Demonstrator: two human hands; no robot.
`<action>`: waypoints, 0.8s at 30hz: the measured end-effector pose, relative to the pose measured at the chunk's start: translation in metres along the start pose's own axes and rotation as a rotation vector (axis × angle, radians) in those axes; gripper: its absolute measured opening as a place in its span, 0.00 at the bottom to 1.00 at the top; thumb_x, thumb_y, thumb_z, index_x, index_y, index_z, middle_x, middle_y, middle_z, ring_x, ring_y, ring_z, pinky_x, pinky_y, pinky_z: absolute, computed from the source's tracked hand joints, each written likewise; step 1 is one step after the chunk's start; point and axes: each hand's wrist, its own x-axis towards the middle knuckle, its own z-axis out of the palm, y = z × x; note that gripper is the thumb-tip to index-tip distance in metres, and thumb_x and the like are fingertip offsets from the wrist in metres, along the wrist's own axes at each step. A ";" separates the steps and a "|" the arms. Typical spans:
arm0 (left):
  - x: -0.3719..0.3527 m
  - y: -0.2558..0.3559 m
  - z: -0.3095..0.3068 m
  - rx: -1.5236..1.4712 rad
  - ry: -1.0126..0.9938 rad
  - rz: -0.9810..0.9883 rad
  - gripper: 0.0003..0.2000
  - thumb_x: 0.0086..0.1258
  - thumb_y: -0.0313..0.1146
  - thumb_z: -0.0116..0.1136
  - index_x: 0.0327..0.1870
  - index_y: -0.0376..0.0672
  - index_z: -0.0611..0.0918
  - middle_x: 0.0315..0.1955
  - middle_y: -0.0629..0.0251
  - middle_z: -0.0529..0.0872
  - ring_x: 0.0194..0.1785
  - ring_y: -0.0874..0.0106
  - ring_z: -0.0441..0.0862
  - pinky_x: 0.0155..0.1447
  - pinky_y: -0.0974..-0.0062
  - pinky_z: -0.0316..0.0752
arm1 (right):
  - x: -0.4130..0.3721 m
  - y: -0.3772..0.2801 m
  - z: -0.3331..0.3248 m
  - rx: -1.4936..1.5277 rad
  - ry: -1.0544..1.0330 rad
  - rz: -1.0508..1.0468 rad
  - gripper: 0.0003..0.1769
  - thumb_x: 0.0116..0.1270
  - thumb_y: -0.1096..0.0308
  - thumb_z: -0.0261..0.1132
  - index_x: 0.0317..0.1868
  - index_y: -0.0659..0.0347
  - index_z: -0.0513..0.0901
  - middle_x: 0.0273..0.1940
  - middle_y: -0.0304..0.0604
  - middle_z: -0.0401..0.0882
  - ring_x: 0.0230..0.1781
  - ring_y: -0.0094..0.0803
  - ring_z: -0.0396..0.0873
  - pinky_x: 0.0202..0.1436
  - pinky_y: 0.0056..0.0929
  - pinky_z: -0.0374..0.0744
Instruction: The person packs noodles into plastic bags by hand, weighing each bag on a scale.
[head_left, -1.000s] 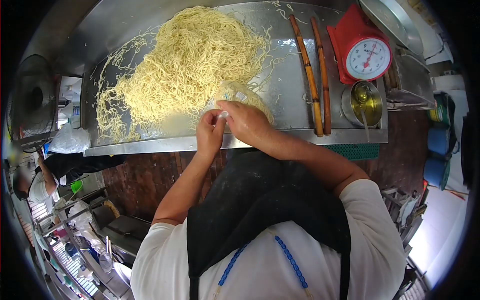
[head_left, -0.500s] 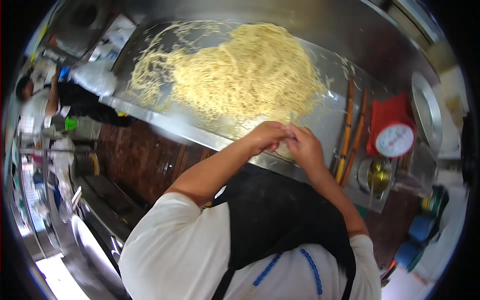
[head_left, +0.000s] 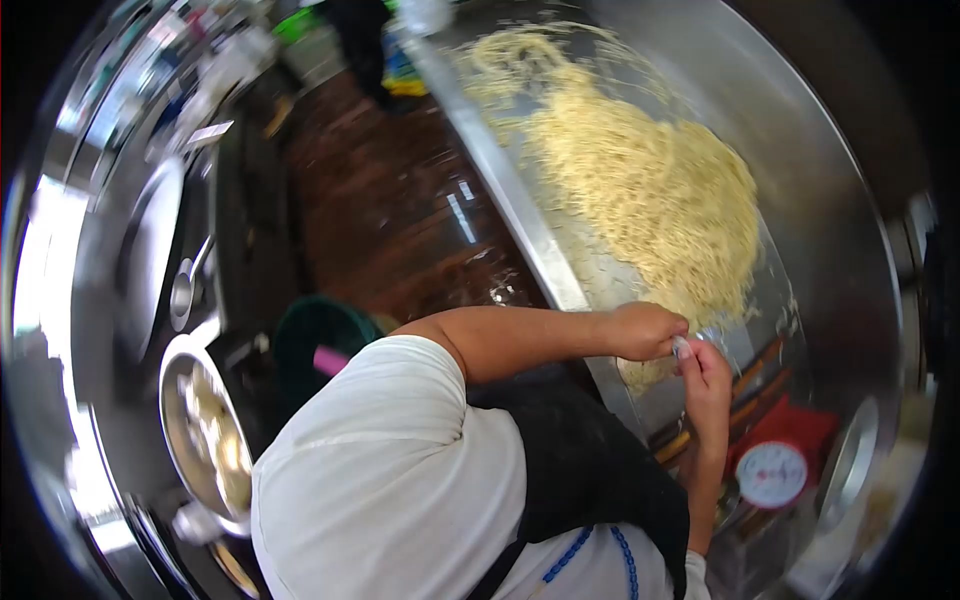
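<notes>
My left hand (head_left: 645, 331) is closed, with its fingertips pinching the twisted neck of a clear plastic bag (head_left: 682, 347). Meeting it from the other side, my right hand (head_left: 707, 378) also grips that bag neck. Under my hands, the bag's lower part seems to show pale noodles, though my fingers cover much of it and motion blurs it. A large heap of yellow noodles (head_left: 650, 190) lies beyond my hands on the steel table (head_left: 480, 150), with loose strands trailing toward the far end.
A red scale (head_left: 772, 472) with a white dial stands at the right, near wooden poles (head_left: 690, 435) and a metal tray (head_left: 850, 465). To my left are a pan of liquid (head_left: 205, 440), a ladle (head_left: 183, 295) and a dark green bin (head_left: 325, 340) beside the wet brown floor (head_left: 400, 210).
My view has swung left, showing more floor and the pan; the noodle heap and scale sit differently in frame. My hands stay together at the bag neck.
</notes>
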 end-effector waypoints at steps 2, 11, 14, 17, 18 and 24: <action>-0.028 0.014 -0.001 -0.110 0.181 -0.064 0.13 0.66 0.44 0.62 0.36 0.41 0.84 0.29 0.49 0.85 0.36 0.48 0.84 0.39 0.55 0.76 | 0.000 0.010 0.002 0.191 -0.142 -0.006 0.10 0.76 0.66 0.61 0.41 0.65 0.82 0.30 0.38 0.78 0.32 0.26 0.77 0.39 0.27 0.78; -0.226 0.045 -0.017 -0.021 0.789 -0.537 0.17 0.61 0.46 0.69 0.32 0.39 0.85 0.28 0.47 0.85 0.35 0.47 0.84 0.41 0.58 0.78 | 0.019 -0.009 0.070 0.444 -0.444 0.041 0.10 0.75 0.63 0.63 0.43 0.61 0.82 0.31 0.35 0.80 0.31 0.22 0.78 0.38 0.22 0.76; -0.328 0.039 -0.015 -0.084 1.043 -0.855 0.16 0.61 0.45 0.70 0.28 0.39 0.85 0.25 0.55 0.87 0.28 0.64 0.85 0.37 0.63 0.78 | 0.017 -0.021 0.107 0.349 -0.543 0.017 0.10 0.74 0.63 0.64 0.43 0.61 0.83 0.30 0.34 0.81 0.31 0.21 0.78 0.37 0.20 0.75; -0.448 0.041 -0.017 -0.075 1.497 -0.968 0.12 0.65 0.39 0.68 0.28 0.39 0.85 0.21 0.63 0.85 0.24 0.74 0.79 0.30 0.67 0.74 | 0.009 -0.041 0.150 0.297 -0.663 0.085 0.10 0.73 0.63 0.66 0.44 0.61 0.84 0.33 0.35 0.81 0.32 0.22 0.79 0.38 0.21 0.79; -0.486 0.053 -0.029 0.019 1.525 -1.129 0.15 0.66 0.42 0.65 0.28 0.37 0.84 0.27 0.54 0.88 0.30 0.59 0.85 0.35 0.60 0.77 | 0.005 -0.054 0.166 0.292 -0.694 0.119 0.10 0.72 0.64 0.67 0.45 0.62 0.84 0.34 0.36 0.82 0.33 0.22 0.80 0.40 0.22 0.81; -0.716 0.073 -0.082 0.347 1.982 -1.181 0.18 0.73 0.38 0.59 0.60 0.43 0.77 0.33 0.58 0.87 0.34 0.68 0.84 0.37 0.69 0.76 | -0.007 -0.141 0.270 0.022 -0.910 -0.331 0.10 0.71 0.65 0.68 0.46 0.64 0.85 0.37 0.37 0.84 0.37 0.22 0.80 0.43 0.23 0.79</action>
